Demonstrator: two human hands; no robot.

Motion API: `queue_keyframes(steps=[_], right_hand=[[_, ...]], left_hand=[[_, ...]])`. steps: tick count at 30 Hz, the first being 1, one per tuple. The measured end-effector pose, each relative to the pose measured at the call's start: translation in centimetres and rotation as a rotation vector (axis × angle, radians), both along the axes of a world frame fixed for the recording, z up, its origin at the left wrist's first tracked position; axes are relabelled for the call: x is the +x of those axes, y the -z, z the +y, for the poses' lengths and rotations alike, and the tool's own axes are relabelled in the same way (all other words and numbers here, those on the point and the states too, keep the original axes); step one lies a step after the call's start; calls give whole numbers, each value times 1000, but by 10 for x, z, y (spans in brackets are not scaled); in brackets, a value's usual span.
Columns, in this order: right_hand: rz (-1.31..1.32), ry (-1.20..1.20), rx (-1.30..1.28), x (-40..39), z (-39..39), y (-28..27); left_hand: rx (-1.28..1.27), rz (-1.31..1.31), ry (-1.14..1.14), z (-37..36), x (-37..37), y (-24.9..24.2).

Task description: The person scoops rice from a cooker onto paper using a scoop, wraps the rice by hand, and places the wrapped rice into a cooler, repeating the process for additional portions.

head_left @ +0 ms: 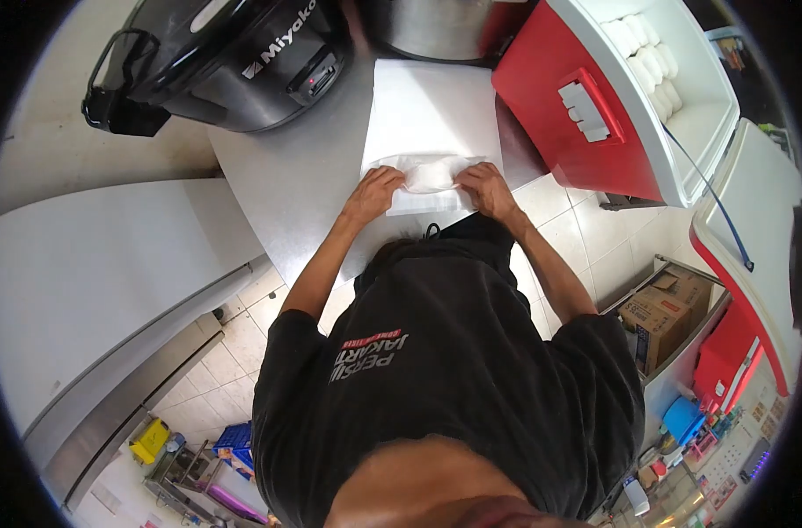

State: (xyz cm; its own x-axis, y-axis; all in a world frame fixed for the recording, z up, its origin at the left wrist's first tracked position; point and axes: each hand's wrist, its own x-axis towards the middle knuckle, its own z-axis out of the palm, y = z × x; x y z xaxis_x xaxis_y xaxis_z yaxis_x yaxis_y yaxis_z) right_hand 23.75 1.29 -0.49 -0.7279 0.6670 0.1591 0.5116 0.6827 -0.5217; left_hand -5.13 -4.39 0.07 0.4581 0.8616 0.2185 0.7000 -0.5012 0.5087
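A stack of white paper sheets [432,106] lies on the metal table. At its near end, a white paper wrap [431,174] bulges in the middle around contents I cannot see. My left hand [376,192] pinches the wrap's left side, fingers curled on the paper. On the opposite side, my right hand [489,188] grips the paper the same way, thumb and fingers closed. Between both hands the paper is folded over, with a flatter strip toward my body.
A black Miyako rice cooker [242,66] stands at the back left, beside a metal pot [445,28]. To the right, an open red cooler box [577,114] holds several white wrapped packets [643,57]. Its lid [753,238] hangs open. The steel table's [282,189] edge is close to me.
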Motion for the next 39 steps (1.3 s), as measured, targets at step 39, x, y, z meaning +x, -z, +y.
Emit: queue_keyframes(steps=[39], right_hand=[[-319, 318, 53, -45, -56, -15]], left_hand=[[-186, -86, -459, 11, 33, -7]])
